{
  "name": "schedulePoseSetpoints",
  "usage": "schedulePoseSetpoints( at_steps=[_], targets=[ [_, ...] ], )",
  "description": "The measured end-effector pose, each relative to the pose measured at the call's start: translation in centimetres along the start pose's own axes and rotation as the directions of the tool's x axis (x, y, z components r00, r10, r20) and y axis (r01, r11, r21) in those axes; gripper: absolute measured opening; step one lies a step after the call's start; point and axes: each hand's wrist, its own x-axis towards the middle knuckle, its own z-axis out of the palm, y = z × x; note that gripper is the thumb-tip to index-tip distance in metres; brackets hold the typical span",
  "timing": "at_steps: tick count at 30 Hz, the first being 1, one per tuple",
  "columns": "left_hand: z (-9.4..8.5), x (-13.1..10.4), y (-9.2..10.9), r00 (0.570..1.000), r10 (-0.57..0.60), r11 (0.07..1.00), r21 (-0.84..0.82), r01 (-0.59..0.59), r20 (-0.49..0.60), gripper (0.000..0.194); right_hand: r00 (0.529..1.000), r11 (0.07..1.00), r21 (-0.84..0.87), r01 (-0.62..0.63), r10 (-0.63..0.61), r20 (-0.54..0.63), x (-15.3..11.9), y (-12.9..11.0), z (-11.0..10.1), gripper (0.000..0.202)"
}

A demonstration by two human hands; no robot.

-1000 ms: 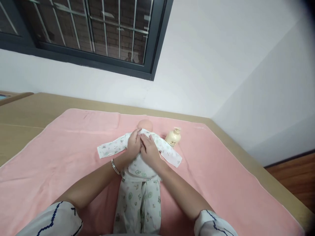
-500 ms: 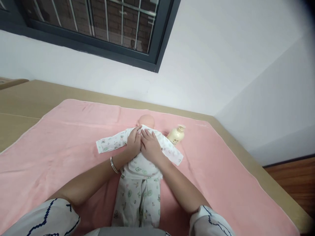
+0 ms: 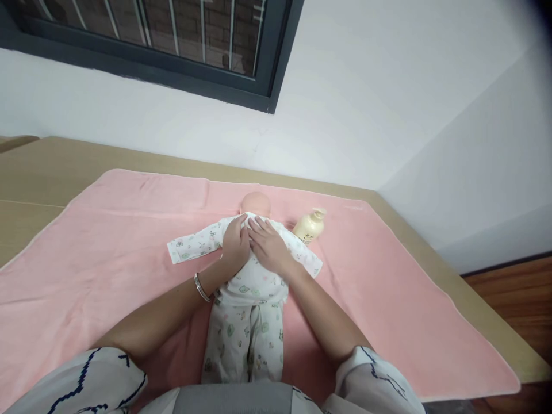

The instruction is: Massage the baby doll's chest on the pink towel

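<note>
I record the following finishes: the doll's head (image 3: 255,204) reads as smooth, matt plastic; its top (image 3: 259,290) and trousers (image 3: 228,333) are soft printed cloth, matt and lightly creased. The blanket (image 3: 388,305) is matt cloth with shallow wrinkles. The bottle (image 3: 309,228) appears to be smooth plastic with a slight sheen. My bracelet (image 3: 199,287) is polished metal (the brightest finish I noted). My sleeves (image 3: 86,379) are matt cloth. The wall (image 3: 345,115) is smooth and matt; the brown panel (image 3: 517,305) shows wood grain.
</note>
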Motion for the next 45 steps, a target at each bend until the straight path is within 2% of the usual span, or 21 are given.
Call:
schedulePoseSetpoints(
  at_steps=[2,4,6,8,10,12,14,17,20,25,28,32,36,42,45],
  targets=[
    [0.1,-0.2,0.1,0.999,0.038,0.998,0.044,-0.038,-0.01,0.044,0.997,0.995,0.073,-0.069,0.07,-0.015,0.4,1.7,-0.3,0.05],
    [0.0,-0.2,-0.1,0.997,0.078,0.993,0.093,-0.079,0.014,0.045,0.968,0.968,0.074,-0.239,0.244,-0.066,0.6,2.1,-0.3,0.056],
    [-0.1,0.0,-0.5,0.992,0.101,0.981,0.158,-0.112,0.075,0.043,0.914,0.921,0.015,-0.39,0.389,-0.116,0.3,1.0,0.1,0.061],
    [-0.2,0.5,-1.0,0.98,0.118,0.964,0.219,-0.152,0.16,0.041,0.89,0.893,-0.062,-0.445,0.433,-0.142,-0.3,-1.0,0.6,0.06],
    [-0.2,1.0,-1.4,0.966,0.132,0.946,0.262,-0.19,0.224,0.041,0.903,0.898,-0.119,-0.423,0.405,-0.144,-0.9,-2.8,0.9,0.056],
    [-0.1,1.0,-1.5,0.96,0.139,0.93,0.302,-0.211,0.242,0.042,0.918,0.911,-0.132,-0.391,0.375,-0.13,-1.2,-3.6,0.8,0.053],
    [0.1,0.4,-1.1,0.962,0.148,0.915,0.336,-0.221,0.23,0.044,0.923,0.92,-0.088,-0.381,0.372,-0.098,-0.9,-2.8,0.4,0.051],
    [0.2,-1.2,-0.2,0.953,0.183,0.908,0.329,-0.258,0.242,0.046,0.912,0.913,-0.003,-0.409,0.409,-0.03,0.0,-0.3,-0.6,0.052],
    [0.1,-1.9,0.4,0.944,0.198,0.909,0.311,-0.278,0.263,0.046,0.892,0.892,-0.022,-0.451,0.451,0.028,0.7,1.0,-1.1,0.056],
    [-0.5,0.7,-0.6,0.931,0.152,0.902,0.339,-0.268,0.333,0.045,0.904,0.893,-0.145,-0.426,0.428,-0.016,0.0,-1.8,-1.1,0.053],
    [-0.5,1.8,-1.2,0.93,0.15,0.895,0.354,-0.272,0.336,0.046,0.919,0.91,-0.134,-0.392,0.394,-0.012,-0.4,-2.7,-1.4,0.047],
    [0.0,0.1,-0.5,0.94,0.208,0.882,0.364,-0.3,0.27,0.045,0.918,0.918,-0.014,-0.396,0.396,0.022,0.3,-0.3,-1.7,0.043],
    [-0.1,-0.8,0.3,0.919,0.259,0.863,0.355,-0.358,0.297,0.044,0.902,0.902,0.011,-0.432,0.432,-0.007,0.8,1.3,-1.2,0.052],
    [-0.9,1.6,-0.4,0.922,0.201,0.882,0.347,-0.317,0.331,0.041,0.923,0.922,-0.048,-0.383,0.38,-0.063,-0.6,-1.9,-1.1,0.046],
    [-0.7,0.9,0.2,0.914,0.224,0.856,0.38,-0.35,0.337,0.041,0.919,0.915,-0.079,-0.395,0.394,-0.032,-0.8,-2.2,-1.3,0.048]
  ],
)
